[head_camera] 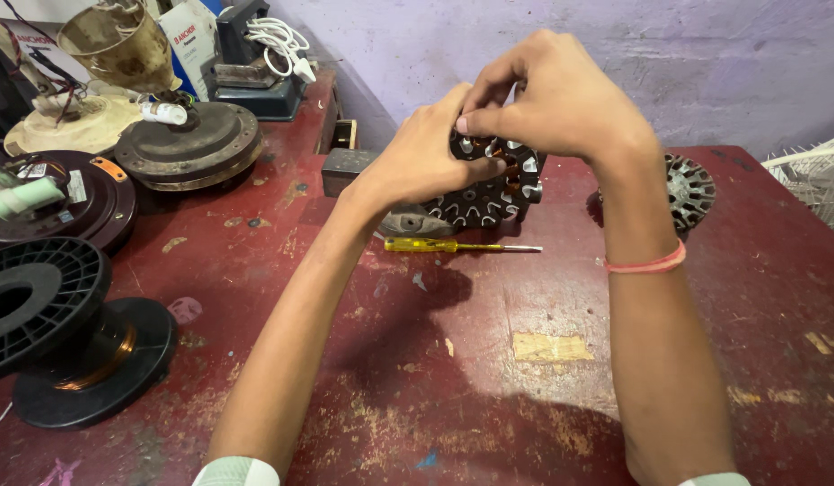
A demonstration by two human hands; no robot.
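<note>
While both arms stretch out over the worn red table, the action sits right at the far middle: a round motor stator, dark and ringed with slotted teeth and copper winding, is held up off the tabletop between the two hands. The left hand cups it from the near left side, thumb pressed across the front face. The right hand comes in from above, fingers curled tight and pinched at the top edge of the stator, right by the left thumb tip. So both hands are closed on the same piece, snug, no gap showing. An orange band circles the right wrist.

Directly beneath the stator, a yellow-handled screwdriver lies flat on the table, blade pointing right. Just behind the left wrist sits a small grey metal block. Off to the right, partly hidden by the right forearm, a second stator rests on the surface.

Over on the left, a black spool of copper wire sits at the near edge, with a round fan motor housing further back. A white wire grille pokes in at the far right.
</note>
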